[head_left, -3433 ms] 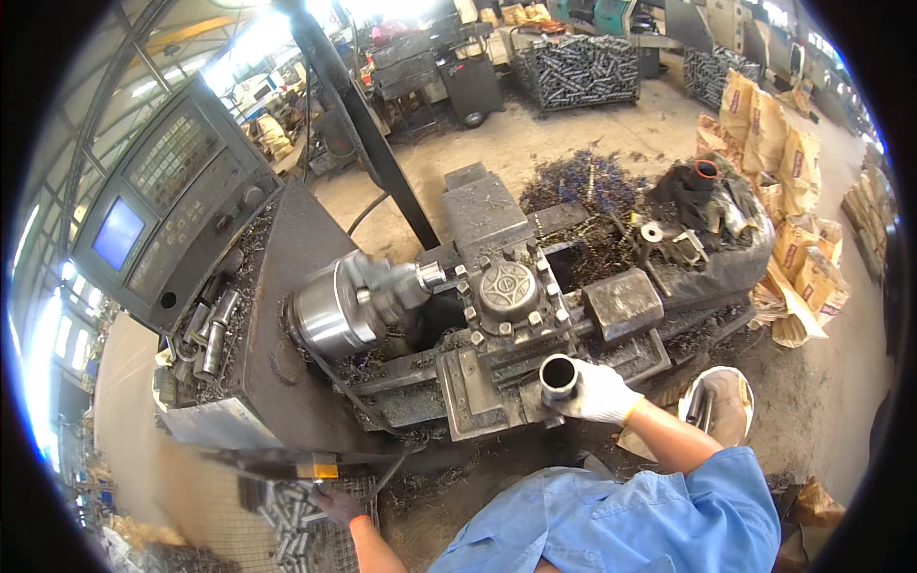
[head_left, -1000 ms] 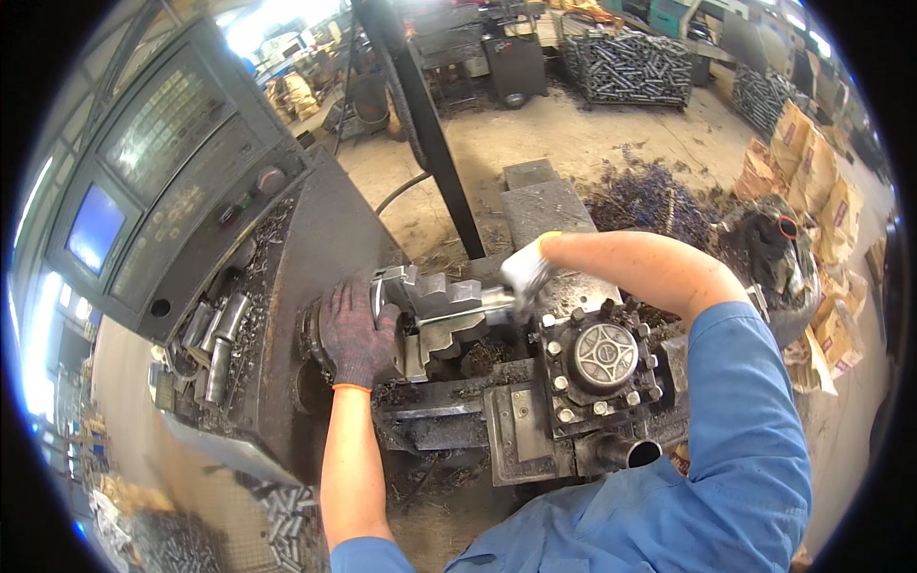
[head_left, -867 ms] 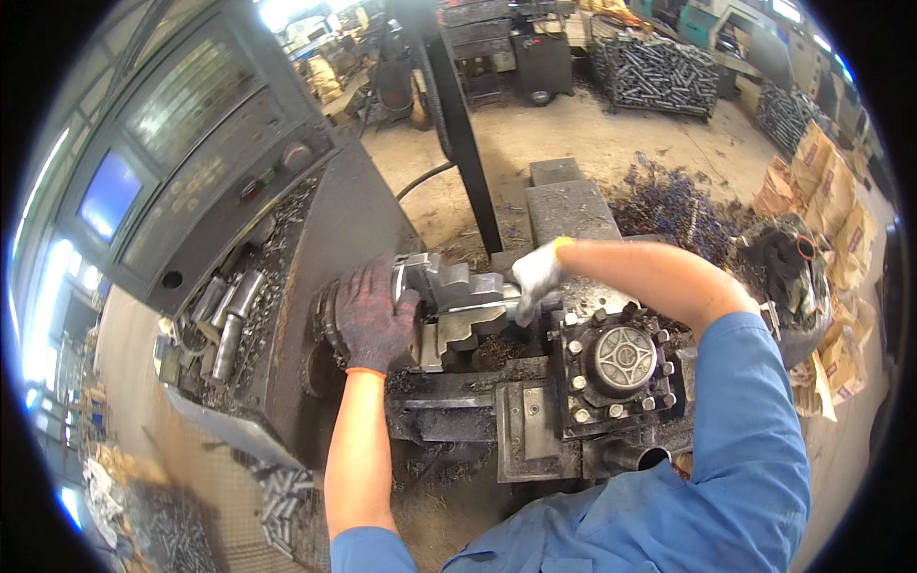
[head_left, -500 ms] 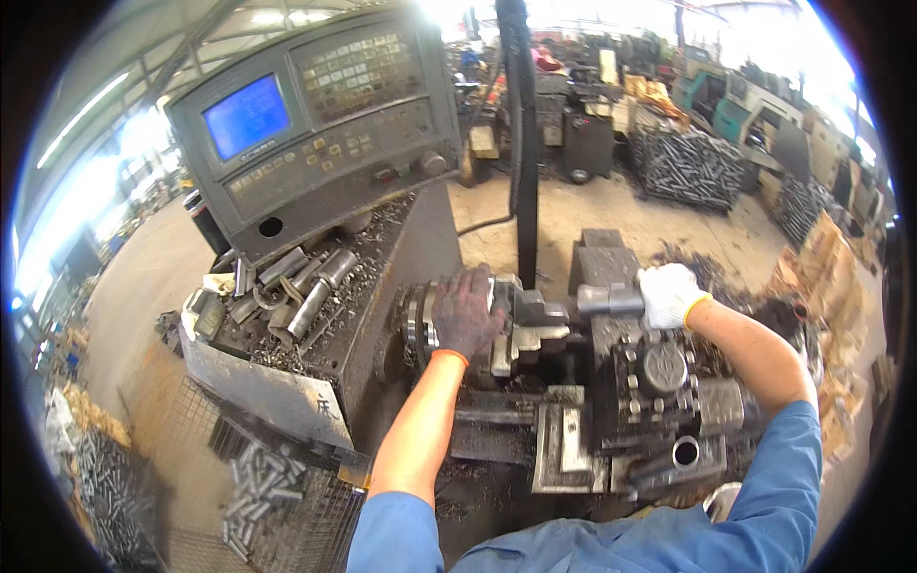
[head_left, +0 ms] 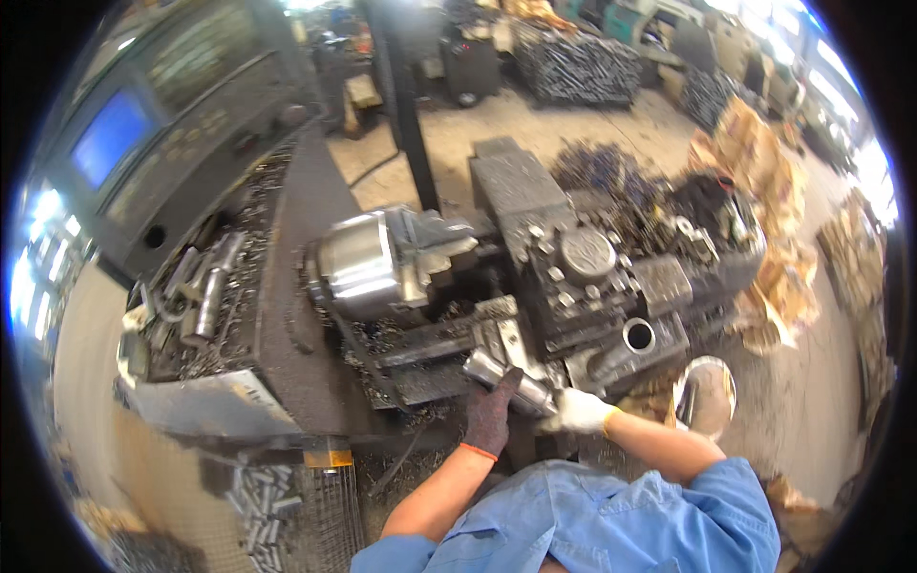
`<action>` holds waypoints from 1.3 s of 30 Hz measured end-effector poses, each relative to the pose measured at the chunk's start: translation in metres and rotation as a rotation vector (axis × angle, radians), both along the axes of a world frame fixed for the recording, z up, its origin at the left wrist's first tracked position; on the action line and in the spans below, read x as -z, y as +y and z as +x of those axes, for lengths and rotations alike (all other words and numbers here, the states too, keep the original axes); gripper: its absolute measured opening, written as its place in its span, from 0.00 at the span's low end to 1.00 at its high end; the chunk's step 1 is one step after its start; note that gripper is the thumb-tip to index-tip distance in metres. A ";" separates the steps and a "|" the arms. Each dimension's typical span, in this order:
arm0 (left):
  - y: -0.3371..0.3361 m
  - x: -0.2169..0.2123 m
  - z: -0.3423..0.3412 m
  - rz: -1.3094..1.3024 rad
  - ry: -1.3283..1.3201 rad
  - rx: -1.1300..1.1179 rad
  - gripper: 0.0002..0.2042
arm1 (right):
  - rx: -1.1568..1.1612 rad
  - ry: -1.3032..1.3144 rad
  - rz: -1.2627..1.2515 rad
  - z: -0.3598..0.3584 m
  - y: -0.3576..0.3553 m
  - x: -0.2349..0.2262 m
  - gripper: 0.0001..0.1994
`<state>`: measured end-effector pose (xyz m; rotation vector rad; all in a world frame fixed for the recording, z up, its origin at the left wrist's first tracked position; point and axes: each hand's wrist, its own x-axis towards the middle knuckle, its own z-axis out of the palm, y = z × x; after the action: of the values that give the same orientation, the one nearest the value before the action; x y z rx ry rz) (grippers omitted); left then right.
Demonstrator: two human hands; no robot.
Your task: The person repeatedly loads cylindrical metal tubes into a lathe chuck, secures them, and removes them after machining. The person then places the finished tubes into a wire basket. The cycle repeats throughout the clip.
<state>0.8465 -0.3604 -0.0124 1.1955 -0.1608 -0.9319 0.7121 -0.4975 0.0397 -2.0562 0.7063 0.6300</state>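
A shiny metal cylinder (head_left: pixel 528 392) is held slantwise just in front of my body, at the near edge of the lathe. My left hand (head_left: pixel 491 416), in a dark, dirty glove with an orange cuff, closes round it from below, thumb on top. At its right end my white-gloved right hand (head_left: pixel 579 411) grips it, fingers partly hidden. Beyond my hands is the lathe's chuck (head_left: pixel 355 260), its jaws (head_left: pixel 435 246) pointing right with no hand on them. Right of the chuck sits the bolted tool turret (head_left: pixel 585 253), with a hollow round holder (head_left: pixel 638 334) on its near side.
A control panel with a blue screen (head_left: pixel 112 139) stands at left, above a chip-covered ledge holding several metal pieces (head_left: pixel 205 296). Below lies a heap of short metal cylinders (head_left: pixel 264 511). Crumpled brown paper (head_left: pixel 759 172) is at right; my shoe (head_left: pixel 705 399) shows below the machine.
My left hand has left the chuck and now grips the metal cylinder. My right hand has brought that cylinder from beyond the turret toward my body. The view has swung right and down.
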 end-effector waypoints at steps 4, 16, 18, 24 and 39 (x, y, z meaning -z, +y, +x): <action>0.004 0.027 -0.005 0.099 -0.070 0.024 0.29 | 0.204 -0.147 0.028 -0.021 -0.004 0.055 0.28; 0.017 -0.007 0.001 -0.073 0.467 -0.175 0.24 | 0.867 0.344 0.117 -0.363 -0.110 0.021 0.24; 0.008 -0.021 0.001 -0.236 0.658 -0.104 0.26 | 0.616 0.381 -0.419 -0.319 -0.129 0.013 0.33; 0.016 -0.047 -0.007 -0.281 0.567 0.187 0.32 | 0.310 -0.624 -0.350 -0.081 -0.092 -0.053 0.34; 0.046 -0.017 0.062 -0.028 0.146 -0.074 0.22 | 0.278 -0.339 -0.157 0.041 -0.009 -0.022 0.28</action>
<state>0.9086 -0.3145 0.0041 1.0960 -0.0123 -0.9455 0.7532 -0.5065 0.0618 -2.0860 0.8384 0.0661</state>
